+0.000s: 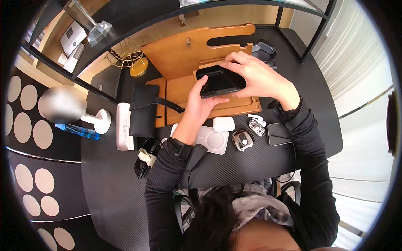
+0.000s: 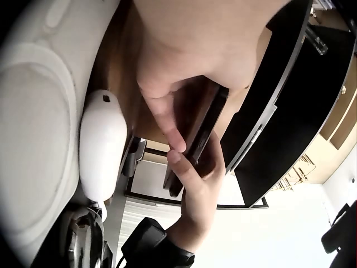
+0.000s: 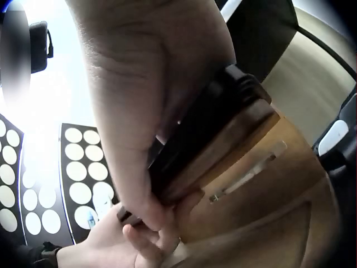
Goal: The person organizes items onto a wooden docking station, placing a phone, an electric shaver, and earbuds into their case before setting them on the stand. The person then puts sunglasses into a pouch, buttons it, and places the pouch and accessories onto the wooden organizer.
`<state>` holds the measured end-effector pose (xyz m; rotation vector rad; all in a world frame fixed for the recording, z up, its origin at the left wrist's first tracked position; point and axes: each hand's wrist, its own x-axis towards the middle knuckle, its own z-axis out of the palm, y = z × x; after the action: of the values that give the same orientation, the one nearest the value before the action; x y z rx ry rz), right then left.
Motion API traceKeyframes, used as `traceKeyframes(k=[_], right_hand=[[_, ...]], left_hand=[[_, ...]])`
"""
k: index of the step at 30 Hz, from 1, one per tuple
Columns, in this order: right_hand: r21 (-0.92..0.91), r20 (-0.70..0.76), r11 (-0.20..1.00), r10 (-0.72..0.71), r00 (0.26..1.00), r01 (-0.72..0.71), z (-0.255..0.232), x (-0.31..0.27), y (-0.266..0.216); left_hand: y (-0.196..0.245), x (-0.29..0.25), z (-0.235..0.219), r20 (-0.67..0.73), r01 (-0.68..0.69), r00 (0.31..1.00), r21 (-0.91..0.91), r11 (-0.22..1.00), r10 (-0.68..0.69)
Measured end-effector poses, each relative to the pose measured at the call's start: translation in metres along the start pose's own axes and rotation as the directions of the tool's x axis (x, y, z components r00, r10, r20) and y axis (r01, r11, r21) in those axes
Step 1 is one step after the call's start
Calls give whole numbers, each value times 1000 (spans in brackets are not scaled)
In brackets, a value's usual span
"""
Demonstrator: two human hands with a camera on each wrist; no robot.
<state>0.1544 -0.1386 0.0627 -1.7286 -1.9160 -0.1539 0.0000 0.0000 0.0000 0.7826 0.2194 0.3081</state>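
Observation:
Both hands hold a black smartphone [image 1: 220, 81] above a wooden desk organiser [image 1: 184, 54]. My left hand [image 1: 200, 100] grips its lower left end from below, thumb up along the edge. My right hand [image 1: 255, 75] is curled over its top and right side. From the left wrist the phone [image 2: 198, 134] shows edge-on, pinched between fingers. In the right wrist view the phone [image 3: 206, 128] lies against a wooden ledge [image 3: 234, 145] under my palm.
On the black desk [image 1: 117, 184] lie a white charging pad [image 1: 213, 140], a white earbud case [image 1: 223, 124], a watch [image 1: 243, 140], a small metal case [image 1: 256, 127] and a dark wallet [image 1: 278, 134]. A black pouch [image 1: 144, 111] and white box [image 1: 122, 125] sit left.

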Motion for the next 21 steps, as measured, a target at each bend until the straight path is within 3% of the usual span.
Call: traceKeyframes(k=[3,5,9,15,21], right_hand=[[-41,-63,999,-25,998,22,12,-3,3],[-59,-70,998,-5,998,0,10,-1,0],[-83,-90,997,-8,996,1,14,-1,5],[-56,-43,998,11,999,-13,6,-6,14],[-58,7,998,-11,1000,11,-16,-12,18]], left_hand=[[-2,3,-2,-67,-17,998,5,1000,17],[1,3,-7,27,-49,998,-77,996,51],[-3,3,-12,-31,-79,997,-118,990,76],[-3,2,4,-178,-116,979,-91,989,99],[-4,5,-4,-170,-86,983,-115,990,66]])
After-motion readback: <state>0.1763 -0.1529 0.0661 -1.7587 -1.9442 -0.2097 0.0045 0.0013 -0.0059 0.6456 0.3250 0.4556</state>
